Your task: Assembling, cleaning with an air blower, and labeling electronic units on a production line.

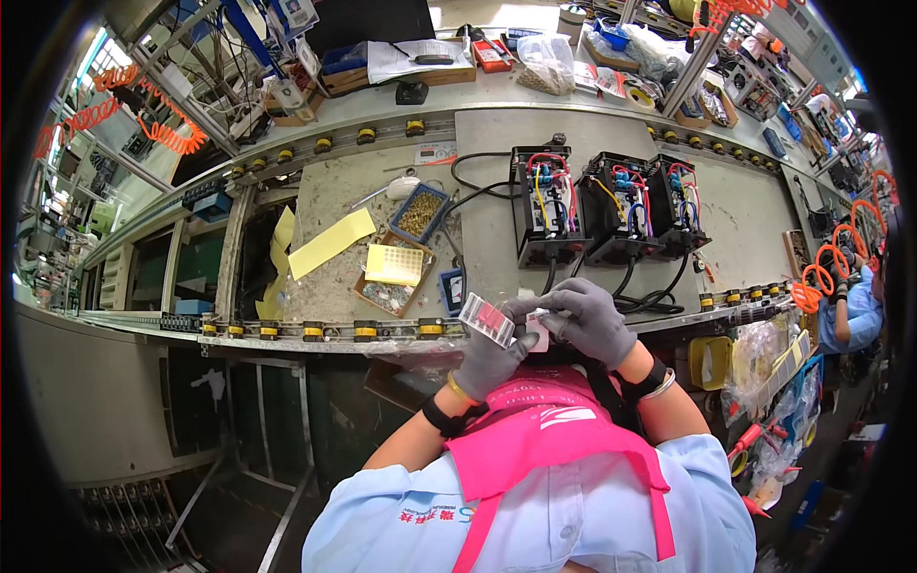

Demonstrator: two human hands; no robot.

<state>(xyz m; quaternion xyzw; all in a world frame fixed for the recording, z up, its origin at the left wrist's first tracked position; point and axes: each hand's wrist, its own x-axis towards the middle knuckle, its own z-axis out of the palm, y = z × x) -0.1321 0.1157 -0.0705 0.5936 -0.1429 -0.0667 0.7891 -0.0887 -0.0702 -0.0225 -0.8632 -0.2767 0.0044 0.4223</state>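
In the head view, the person's left hand [487,358] has its grip closed on a small pink-and-white sheet [488,321], thumb along its near side. The right hand [587,320] is bent in close beside it, its grip nearly shut on a small pale piece [537,334]; whether that piece is joined to the sheet cannot be told. Both lie over the near edge of the worktop [755,224], in front of the person.

The piece could slip or crease, since the gloves look thick for something so thin; dropped here, it might fall past the edge. A sleeve or wrist catching the black cables [626,282] could drag a box.

Counted: two gloved hands, one sheet, one pale piece and three open black boxes [549,210] with coloured wires, at the far right of the hands. To the left are two yellow strips [332,244], one blue tray [404,204] of small brass-coloured parts and one spotted yellow card [394,265].
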